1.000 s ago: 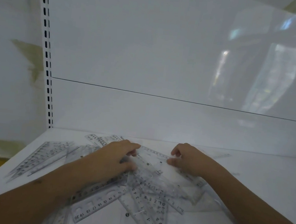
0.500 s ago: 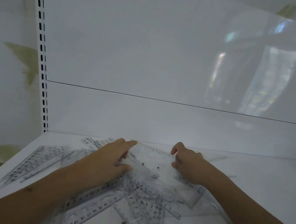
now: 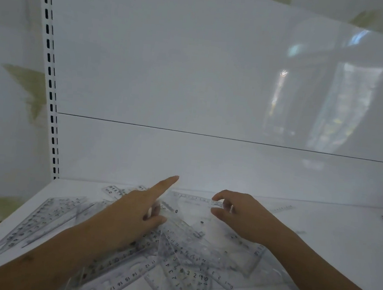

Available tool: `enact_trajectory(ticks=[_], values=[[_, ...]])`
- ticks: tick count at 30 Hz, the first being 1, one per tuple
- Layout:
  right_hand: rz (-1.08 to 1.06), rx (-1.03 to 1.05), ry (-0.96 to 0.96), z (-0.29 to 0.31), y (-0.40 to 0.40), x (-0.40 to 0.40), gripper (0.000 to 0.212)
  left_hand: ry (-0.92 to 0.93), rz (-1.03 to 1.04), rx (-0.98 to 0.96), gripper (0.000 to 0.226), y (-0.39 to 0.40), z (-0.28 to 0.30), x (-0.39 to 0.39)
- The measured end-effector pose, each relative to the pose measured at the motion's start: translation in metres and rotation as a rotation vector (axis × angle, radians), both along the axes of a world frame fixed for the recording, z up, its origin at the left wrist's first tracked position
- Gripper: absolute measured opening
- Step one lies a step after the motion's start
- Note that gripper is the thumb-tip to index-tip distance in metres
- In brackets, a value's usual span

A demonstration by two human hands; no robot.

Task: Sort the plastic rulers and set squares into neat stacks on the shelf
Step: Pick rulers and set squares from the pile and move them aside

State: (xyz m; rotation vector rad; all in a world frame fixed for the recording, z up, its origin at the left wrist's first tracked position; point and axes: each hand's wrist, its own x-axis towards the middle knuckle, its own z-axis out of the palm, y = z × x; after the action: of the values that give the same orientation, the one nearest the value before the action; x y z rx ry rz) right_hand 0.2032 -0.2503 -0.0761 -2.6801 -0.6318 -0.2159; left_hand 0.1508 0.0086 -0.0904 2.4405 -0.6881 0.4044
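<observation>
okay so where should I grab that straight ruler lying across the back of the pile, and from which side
Probably pinch the straight ruler on its long edges near the right end, coming from above on the right. That end is bare beside the right hand; its left end sits behind the left hand, among the overlapping pile.
</observation>
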Motion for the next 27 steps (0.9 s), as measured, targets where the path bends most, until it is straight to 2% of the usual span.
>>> enact_trajectory(ticks=[5,10,16,21,25,27], values=[[-0.002,-0.233,0.016,-0.002,-0.001,0.005,0.033,-0.03,0.09,0.115,0.066,0.006,-0.005,0.003],[-0.031,-0.266,-0.031,-0.001,-0.011,0.013,0.028,0.1,0.06,0.196,0.06,0.009,0.001,-0.003],[0.003,-0.226,-0.06,-0.002,-0.015,0.015,0.03,0.131,0.051,0.335,0.062,0.012,0.008,-0.007],[-0.036,-0.167,-0.14,0.008,-0.018,0.005,0.032,-0.008,0.093,0.411,0.07,0.006,0.009,-0.007],[-0.053,-0.132,-0.228,0.029,-0.015,-0.021,0.033,-0.026,0.103,0.394,0.083,0.018,0.004,-0.003],[-0.022,-0.123,-0.292,0.042,-0.013,-0.039,0.033,-0.025,0.083,0.338,0.074,0.024,0.006,-0.003]])
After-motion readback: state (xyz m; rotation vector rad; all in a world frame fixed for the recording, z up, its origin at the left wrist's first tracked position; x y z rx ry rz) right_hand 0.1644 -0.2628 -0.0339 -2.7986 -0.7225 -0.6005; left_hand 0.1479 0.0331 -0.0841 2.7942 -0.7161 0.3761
